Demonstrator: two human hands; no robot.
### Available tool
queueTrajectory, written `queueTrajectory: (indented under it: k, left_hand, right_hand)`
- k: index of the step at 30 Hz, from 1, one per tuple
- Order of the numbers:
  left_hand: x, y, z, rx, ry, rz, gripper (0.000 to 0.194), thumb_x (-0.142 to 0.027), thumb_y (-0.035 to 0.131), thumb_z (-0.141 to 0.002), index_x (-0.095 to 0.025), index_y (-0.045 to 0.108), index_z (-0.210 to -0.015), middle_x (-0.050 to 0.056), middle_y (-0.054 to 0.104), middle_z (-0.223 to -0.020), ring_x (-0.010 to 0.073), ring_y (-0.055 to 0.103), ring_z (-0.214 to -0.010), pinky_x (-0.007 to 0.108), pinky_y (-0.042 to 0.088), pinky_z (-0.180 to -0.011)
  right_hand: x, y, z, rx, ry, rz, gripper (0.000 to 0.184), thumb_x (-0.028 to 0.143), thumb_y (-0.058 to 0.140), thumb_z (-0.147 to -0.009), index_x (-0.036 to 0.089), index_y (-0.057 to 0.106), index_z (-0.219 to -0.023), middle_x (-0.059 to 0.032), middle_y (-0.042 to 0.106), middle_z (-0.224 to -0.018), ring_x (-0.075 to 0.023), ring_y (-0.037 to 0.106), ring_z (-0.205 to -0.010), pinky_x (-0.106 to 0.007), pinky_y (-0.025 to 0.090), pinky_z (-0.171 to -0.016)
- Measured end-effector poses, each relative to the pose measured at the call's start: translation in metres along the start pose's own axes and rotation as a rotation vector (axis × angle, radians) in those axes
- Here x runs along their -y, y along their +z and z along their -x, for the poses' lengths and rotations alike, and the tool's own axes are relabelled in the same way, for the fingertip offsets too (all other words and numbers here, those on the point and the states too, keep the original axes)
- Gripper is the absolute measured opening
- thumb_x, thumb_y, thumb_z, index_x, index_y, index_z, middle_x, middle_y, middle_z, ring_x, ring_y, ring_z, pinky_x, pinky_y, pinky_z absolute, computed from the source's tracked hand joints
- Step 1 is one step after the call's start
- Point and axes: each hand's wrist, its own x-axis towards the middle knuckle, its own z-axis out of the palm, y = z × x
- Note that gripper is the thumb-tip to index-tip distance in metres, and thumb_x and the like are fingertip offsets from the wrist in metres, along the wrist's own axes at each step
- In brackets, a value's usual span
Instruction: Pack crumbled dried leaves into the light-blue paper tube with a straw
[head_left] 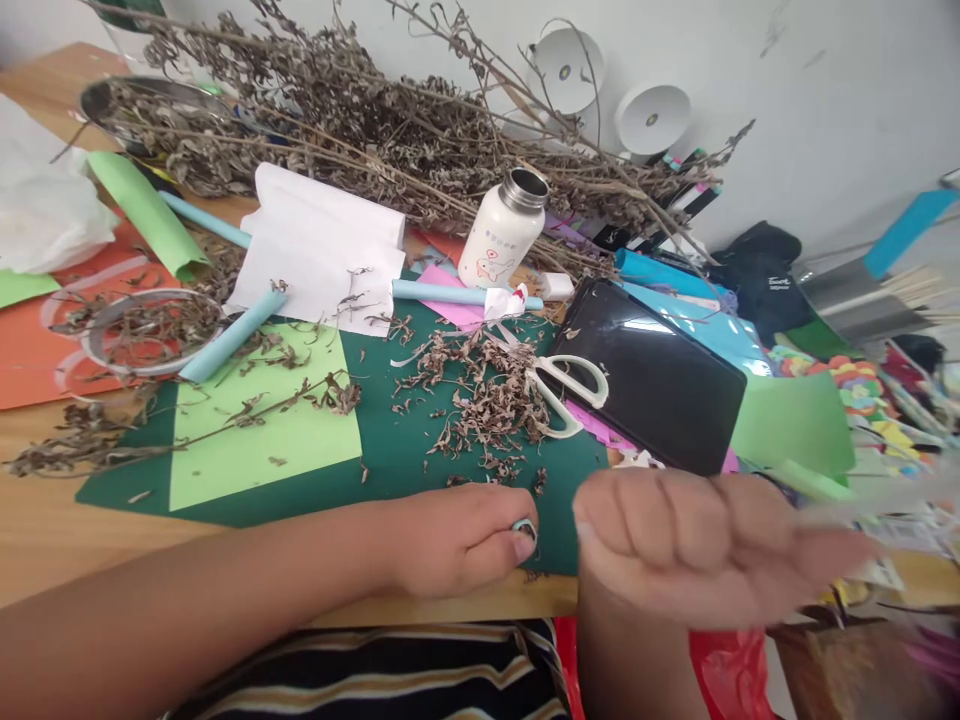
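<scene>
My left hand (469, 540) rests at the near edge of the dark green mat (397, 420), its fingers closed around a small light-blue paper tube (525, 527) with dark dried leaf in its end. Most of that tube is hidden in the fist. To the right, raised and slightly blurred, is my right hand (690, 540) with curled fingers; a pale translucent strip (877, 500) sticks out from between its thumb and forefinger. Beyond both hands lies a heap of crumbled dried leaves (491, 395), with white-handled scissors (592, 378) resting against it.
A black tablet (660, 365) lies behind my right hand. An uncapped white bottle (502, 235) stands near dried branches (360, 110). Blue paper tubes (232, 335), a green sheet (262, 440) and a round clear tape roll (94, 340) are on the left.
</scene>
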Motion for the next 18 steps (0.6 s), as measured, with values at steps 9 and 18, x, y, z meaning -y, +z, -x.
queueTrajectory:
  k: [9, 18]
  left_hand:
    - [0.008, 0.002, -0.001, 0.053, 0.020, -0.012, 0.028, -0.035, 0.017, -0.086, -0.015, 0.037, -0.083, 0.007, 0.048, -0.080, 0.0157, 0.044, -0.073, 0.028, 0.039, -0.071]
    - [0.008, 0.000, -0.005, 0.145, 0.001, -0.034, 0.058, -0.054, 0.002, -0.082, -0.013, 0.042, -0.087, 0.012, 0.050, -0.085, 0.0188, 0.046, -0.076, 0.033, 0.039, -0.073]
  right_hand:
    - [-0.006, 0.004, 0.011, -0.041, -0.005, 0.140, 0.048, 0.050, 0.034, -0.080, 0.019, 0.017, -0.047, 0.0071, 0.020, -0.037, -0.0084, 0.023, -0.031, -0.024, 0.023, -0.032]
    - [-0.007, 0.005, 0.016, -0.030, 0.067, 0.247, 0.048, 0.053, 0.029, -0.080, 0.019, 0.020, -0.047, 0.0062, 0.025, -0.038, -0.0071, 0.025, -0.034, -0.022, 0.029, -0.037]
